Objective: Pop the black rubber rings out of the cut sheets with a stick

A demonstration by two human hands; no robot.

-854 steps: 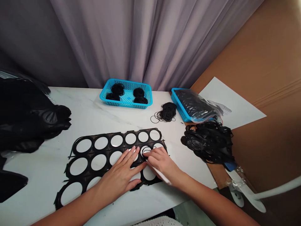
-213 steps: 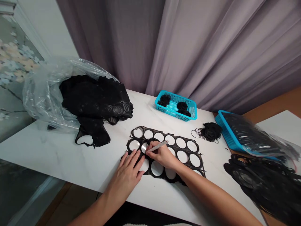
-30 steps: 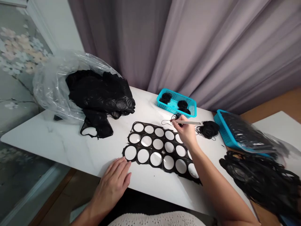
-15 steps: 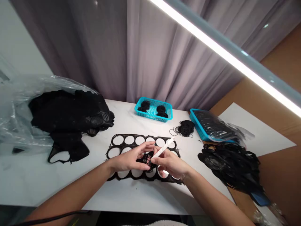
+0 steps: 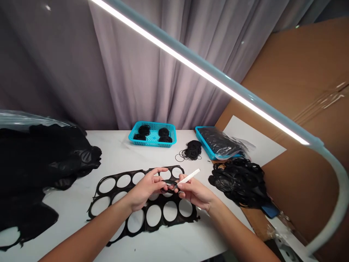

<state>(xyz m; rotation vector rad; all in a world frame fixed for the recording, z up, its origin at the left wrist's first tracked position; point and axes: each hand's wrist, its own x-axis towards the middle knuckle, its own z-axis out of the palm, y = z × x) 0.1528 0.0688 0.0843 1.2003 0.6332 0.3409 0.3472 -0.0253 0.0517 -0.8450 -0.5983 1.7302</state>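
Between thumb and fingers, my left hand (image 5: 144, 189) pinches a small bundle of thin black rings (image 5: 169, 182). My right hand (image 5: 195, 191) grips a slim white-handled tool (image 5: 190, 176), its narrow end pointing down at the bundle; the exact kind of tool is unclear. The right fingertips also touch the bundle's right side. Beneath both hands lies a black rubbery sheet (image 5: 146, 213) with rows of large round holes, partly covered by my hands and left forearm.
A blue basket (image 5: 132, 140) at the back holds several black ring bundles. Right of it lie a loose heap of rings (image 5: 193, 150), another blue basket (image 5: 203, 143) with a bagged black stack, and a black strip pile (image 5: 240, 183). Black sheets (image 5: 49, 153) fill the left. A lamp (image 5: 204, 71) crosses overhead.
The view has swung to the right, showing more of the lamp. My left fingers have closed on the rings, which look flatter and more gathered. The white-handled tool stays in my right hand.
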